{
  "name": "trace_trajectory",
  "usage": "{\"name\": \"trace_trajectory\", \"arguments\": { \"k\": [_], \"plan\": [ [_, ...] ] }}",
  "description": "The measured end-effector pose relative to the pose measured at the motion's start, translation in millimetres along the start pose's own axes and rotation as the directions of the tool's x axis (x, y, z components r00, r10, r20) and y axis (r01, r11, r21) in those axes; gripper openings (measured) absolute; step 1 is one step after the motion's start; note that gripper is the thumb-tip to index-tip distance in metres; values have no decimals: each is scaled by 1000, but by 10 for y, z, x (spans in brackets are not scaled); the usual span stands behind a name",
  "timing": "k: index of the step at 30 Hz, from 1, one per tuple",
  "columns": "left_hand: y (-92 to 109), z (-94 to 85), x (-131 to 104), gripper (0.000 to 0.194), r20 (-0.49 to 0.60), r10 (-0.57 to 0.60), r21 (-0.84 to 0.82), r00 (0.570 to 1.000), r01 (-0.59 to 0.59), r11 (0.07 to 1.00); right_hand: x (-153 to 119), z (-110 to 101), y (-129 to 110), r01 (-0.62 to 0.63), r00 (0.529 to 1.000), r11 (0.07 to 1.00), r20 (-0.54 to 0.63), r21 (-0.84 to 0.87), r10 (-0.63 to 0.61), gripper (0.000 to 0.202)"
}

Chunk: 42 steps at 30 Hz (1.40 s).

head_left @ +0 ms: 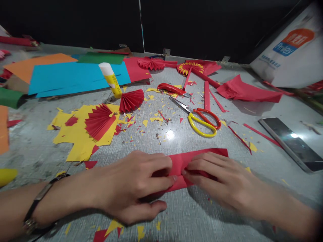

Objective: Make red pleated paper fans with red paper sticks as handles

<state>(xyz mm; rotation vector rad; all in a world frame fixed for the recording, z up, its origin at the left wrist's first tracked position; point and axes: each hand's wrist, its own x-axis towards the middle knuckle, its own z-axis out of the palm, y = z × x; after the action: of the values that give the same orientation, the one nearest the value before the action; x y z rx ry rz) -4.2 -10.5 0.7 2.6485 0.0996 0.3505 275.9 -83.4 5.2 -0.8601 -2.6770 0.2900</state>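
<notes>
A strip of red paper (180,161) lies across the near middle of the table, with a crease across it. My left hand (141,181) presses on its left part, fingers curled and the thumb lower down. On the right part, my right hand (217,174) pinches the paper's near edge between thumb and fingers. The fingertips of both hands almost meet at the crease. Parts of the strip are hidden under the hands. Beyond them lie scissors (193,116) with one red and one yellow handle, and a red-handled cutter (174,89).
A glue stick (111,80) stands beside pleated red paper fans (131,101) and cut yellow paper (75,127). Coloured sheets (80,77) lie at the back left. A phone (292,144) and a white bag (290,53) are on the right. Paper scraps litter the table.
</notes>
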Motion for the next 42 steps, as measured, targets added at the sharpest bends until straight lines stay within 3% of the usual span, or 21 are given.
{"name": "trace_trajectory", "arguments": {
  "k": [3, 8, 14, 21, 26, 35, 40, 42],
  "plan": [
    [-21, -42, 46, 23, -10, 29, -111, 1000, -30, 993, -1, -48, 83, 25, 999, 999, 31, 48, -27, 33],
    [-22, -127, 88, 33, 70, 99, -265, 993, -78, 961, -53, -54, 187, 66, 997, 994, 22, 86, -69, 35],
    [-22, -142, 90, 41, 75, 102, -234, 992, -82, 969, -38, 45, 47, 122, 989, 985, -92, 119, -112, 20],
    [-7, -123, 90, 49, 51, 65, -256, 997, -50, 965, -17, 2, -23, 72, 997, 986, 1, 150, -72, 38],
    [-15, -89, 62, 35, 37, 60, -236, 997, -50, 970, -36, -24, -45, 37, 999, 986, 29, 161, -42, 41],
    [-7, -67, 61, 26, 31, 68, -193, 997, -61, 979, 0, 29, -23, 22, 999, 972, -30, 234, -15, 22],
    [4, -50, 64, 15, 85, 109, -124, 990, -98, 987, 5, 26, -19, 38, 999, 962, -38, 270, -29, 22],
    [14, -18, 64, 24, 101, 153, -91, 983, -144, 985, -8, 24, -6, 52, 998, 961, -38, 270, -44, 23]
  ]
}}
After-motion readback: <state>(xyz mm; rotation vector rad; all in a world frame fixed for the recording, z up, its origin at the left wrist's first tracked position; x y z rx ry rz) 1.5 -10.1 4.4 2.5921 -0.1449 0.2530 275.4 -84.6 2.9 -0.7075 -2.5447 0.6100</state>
